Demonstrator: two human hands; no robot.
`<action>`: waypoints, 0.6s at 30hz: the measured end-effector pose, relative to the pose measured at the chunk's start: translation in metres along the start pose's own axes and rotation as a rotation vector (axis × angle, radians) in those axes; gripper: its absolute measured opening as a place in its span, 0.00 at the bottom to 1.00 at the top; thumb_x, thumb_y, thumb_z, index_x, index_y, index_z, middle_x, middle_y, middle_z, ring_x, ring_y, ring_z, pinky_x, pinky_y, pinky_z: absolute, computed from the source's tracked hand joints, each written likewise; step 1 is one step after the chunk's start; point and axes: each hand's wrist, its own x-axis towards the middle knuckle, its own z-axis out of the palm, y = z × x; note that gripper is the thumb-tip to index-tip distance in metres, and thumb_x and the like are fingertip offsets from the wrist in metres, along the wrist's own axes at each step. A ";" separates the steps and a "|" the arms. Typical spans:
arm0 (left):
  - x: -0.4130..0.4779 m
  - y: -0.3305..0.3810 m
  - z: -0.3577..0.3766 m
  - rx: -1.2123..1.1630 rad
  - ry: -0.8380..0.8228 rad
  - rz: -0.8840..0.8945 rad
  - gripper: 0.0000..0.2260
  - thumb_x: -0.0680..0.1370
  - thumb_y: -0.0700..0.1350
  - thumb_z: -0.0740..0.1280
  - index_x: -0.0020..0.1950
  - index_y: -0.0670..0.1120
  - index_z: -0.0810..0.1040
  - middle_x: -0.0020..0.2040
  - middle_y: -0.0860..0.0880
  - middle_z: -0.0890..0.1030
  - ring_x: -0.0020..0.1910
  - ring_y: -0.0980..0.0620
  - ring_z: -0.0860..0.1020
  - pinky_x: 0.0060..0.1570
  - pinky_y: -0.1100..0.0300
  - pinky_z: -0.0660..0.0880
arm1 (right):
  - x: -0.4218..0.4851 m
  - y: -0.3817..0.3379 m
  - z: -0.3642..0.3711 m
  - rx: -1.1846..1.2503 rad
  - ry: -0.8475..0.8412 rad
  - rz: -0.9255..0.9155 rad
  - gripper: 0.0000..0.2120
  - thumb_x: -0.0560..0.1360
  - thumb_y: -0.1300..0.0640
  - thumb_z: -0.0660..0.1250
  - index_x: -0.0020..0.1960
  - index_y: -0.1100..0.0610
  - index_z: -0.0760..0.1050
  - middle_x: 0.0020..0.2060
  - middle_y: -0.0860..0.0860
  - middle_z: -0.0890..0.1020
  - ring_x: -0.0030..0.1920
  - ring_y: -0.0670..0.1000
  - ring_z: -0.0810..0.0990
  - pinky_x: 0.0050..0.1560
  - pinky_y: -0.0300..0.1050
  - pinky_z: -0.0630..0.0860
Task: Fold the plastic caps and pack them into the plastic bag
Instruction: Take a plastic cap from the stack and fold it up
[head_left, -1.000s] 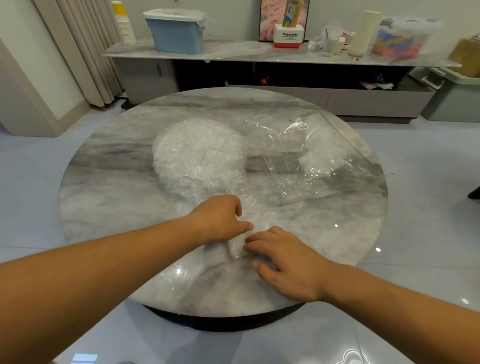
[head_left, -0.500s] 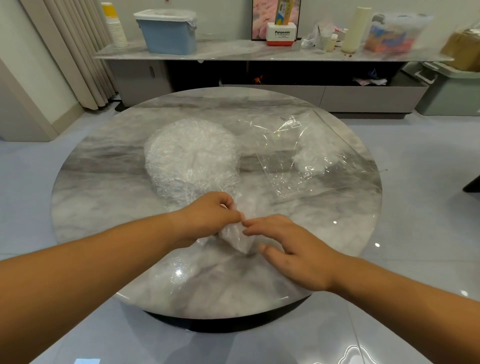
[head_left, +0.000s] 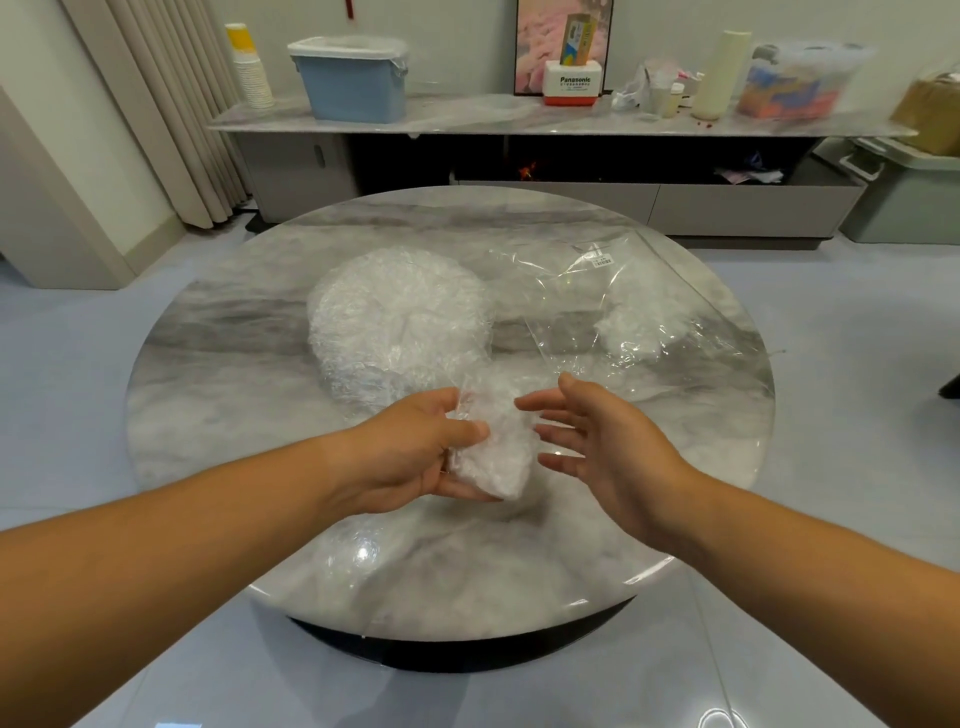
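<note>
1. Head view: the left hand (head_left: 410, 452) holds a folded cap (head_left: 493, 447) clear of the table (head_left: 208, 415). The thumb presses on top of the cap and the fingers curl beneath it.
2. The right hand (head_left: 608, 441) hovers just beside the cap with its fingers spread, nearly straight and holding nothing. Whether the fingertips touch the cap cannot be told.
3. A pile (head_left: 400, 317) of unfolded caps lies just beyond the left fingers. The bag (head_left: 623, 306) lies flat beyond the right fingertips, with some white caps already inside toward its far end.
4. The fold on this cap looks finished, so the step in hand appears to sit between folding and packing.
5. The next move likely calls for the free right hand to find and lift the bag's mouth, which cannot be made out here. The left must pinch firmly meanwhile, since thin crinkled film would probably spring open if the grip loosens.
</note>
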 end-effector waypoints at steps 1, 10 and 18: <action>-0.001 -0.001 0.001 0.005 -0.014 -0.013 0.15 0.82 0.33 0.62 0.68 0.44 0.75 0.61 0.41 0.83 0.57 0.40 0.83 0.53 0.37 0.81 | 0.001 -0.001 0.001 0.034 -0.002 0.013 0.20 0.78 0.41 0.63 0.50 0.54 0.86 0.59 0.53 0.83 0.59 0.52 0.81 0.60 0.51 0.75; -0.001 -0.003 -0.001 -0.054 -0.034 -0.250 0.19 0.82 0.29 0.57 0.69 0.44 0.74 0.60 0.38 0.83 0.54 0.36 0.84 0.47 0.42 0.83 | 0.000 -0.008 0.002 -0.083 0.035 -0.182 0.17 0.79 0.47 0.62 0.47 0.58 0.84 0.49 0.56 0.87 0.50 0.53 0.83 0.49 0.47 0.76; -0.004 0.006 -0.007 -0.283 -0.096 -0.262 0.22 0.80 0.45 0.60 0.71 0.35 0.70 0.65 0.33 0.78 0.64 0.33 0.78 0.68 0.37 0.71 | -0.012 0.005 0.000 -0.393 -0.100 -0.324 0.18 0.76 0.41 0.59 0.58 0.49 0.78 0.48 0.48 0.87 0.55 0.46 0.82 0.60 0.46 0.74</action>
